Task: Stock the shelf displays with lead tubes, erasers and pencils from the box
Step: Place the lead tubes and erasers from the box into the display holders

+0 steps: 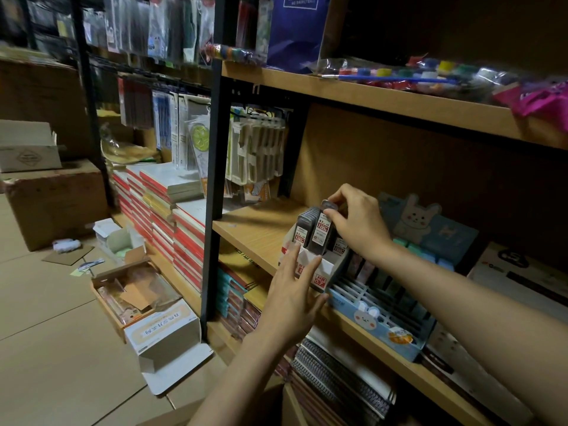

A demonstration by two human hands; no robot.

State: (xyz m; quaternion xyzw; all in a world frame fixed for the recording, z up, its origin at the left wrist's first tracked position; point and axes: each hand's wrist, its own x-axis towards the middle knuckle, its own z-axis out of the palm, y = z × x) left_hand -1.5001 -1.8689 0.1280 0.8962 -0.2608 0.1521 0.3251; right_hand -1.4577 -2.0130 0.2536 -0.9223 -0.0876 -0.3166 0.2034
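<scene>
A white lead-tube display box (319, 269) marked HB 0.7 stands on the middle wooden shelf (255, 232). Several dark lead tubes (310, 230) with red and white labels stand upright in it. My right hand (356, 222) pinches the top of one lead tube (328, 206) above the back row. My left hand (292, 296) lies with straight fingers against the front of the display box. Right of it sits a blue rabbit-print display tray (381, 321) with dividers and dark items.
An open cardboard box (132, 290) and a white carton (163, 330) lie on the floor at the left. Stacked red-spined notebooks (163, 216) fill the neighbouring rack. A blue rabbit box (430, 229) stands behind the displays. Spiral notebooks (341, 373) occupy the shelf below.
</scene>
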